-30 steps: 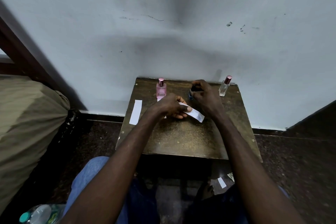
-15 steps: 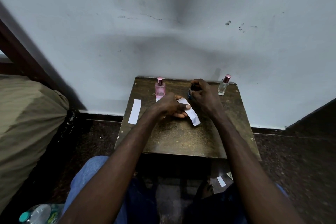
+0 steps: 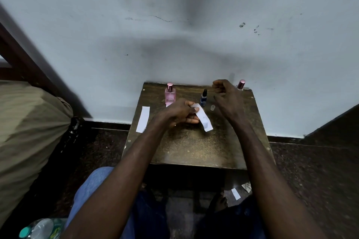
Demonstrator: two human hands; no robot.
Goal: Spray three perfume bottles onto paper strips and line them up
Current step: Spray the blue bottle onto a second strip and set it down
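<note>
My left hand [image 3: 179, 112] pinches one end of a white paper strip [image 3: 204, 121] that slants down to the right over the small wooden table [image 3: 194, 147]. Just behind the strip stands a blue perfume bottle [image 3: 203, 99] with a black sprayer, its clear cap [image 3: 212, 107] lying beside it. My right hand [image 3: 227, 97] hovers right of that bottle with curled fingers and nothing in it. A pink bottle [image 3: 170, 94] stands at the back left. A pink-capped clear bottle [image 3: 241, 84] is mostly hidden behind my right hand. Another strip [image 3: 143, 119] lies at the table's left edge.
The table stands against a pale wall. An olive cushion [image 3: 29, 122] fills the left side. A plastic water bottle [image 3: 38, 229] lies at the bottom left. Paper scraps [image 3: 235, 193] sit on the floor under the table, by my knees.
My right hand let go of the blue bottle and drew back to the right, uncovering it. The strip in my left hand swung to point more downward.
</note>
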